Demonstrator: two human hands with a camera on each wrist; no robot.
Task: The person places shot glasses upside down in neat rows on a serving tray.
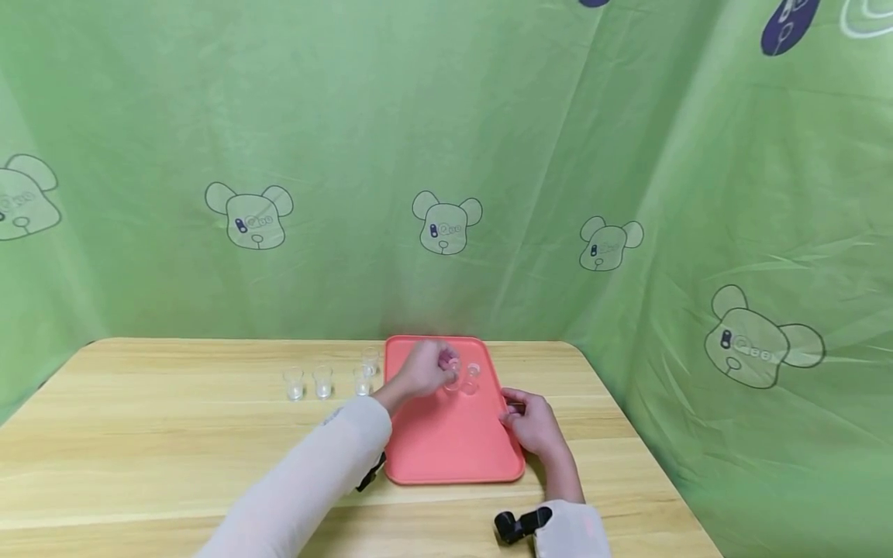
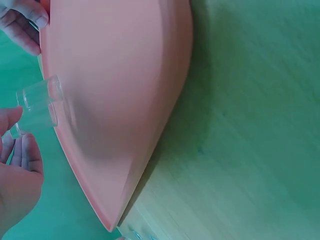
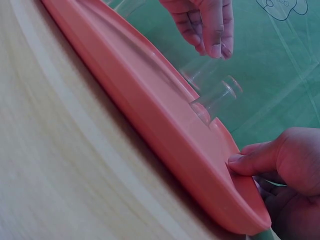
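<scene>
My left hand (image 1: 425, 369) reaches over the far part of a red tray (image 1: 449, 446) and pinches the upper end of a small clear shot glass (image 2: 40, 119) with thumb and fingertips. This glass has its wider end down at the tray. Close beside it on the tray stands a second shot glass (image 3: 218, 100), also narrower end up. At the tray's right edge, my right hand (image 1: 536, 422) grips the rim, the thumb (image 3: 241, 164) lying over the top and the other fingers at the outer side, partly hidden.
Several more clear shot glasses (image 1: 322, 383) stand wide end up on the wooden table (image 1: 174, 442), left of the tray. A green curtain (image 1: 349, 155) printed with bear heads hangs behind the table and along its right side.
</scene>
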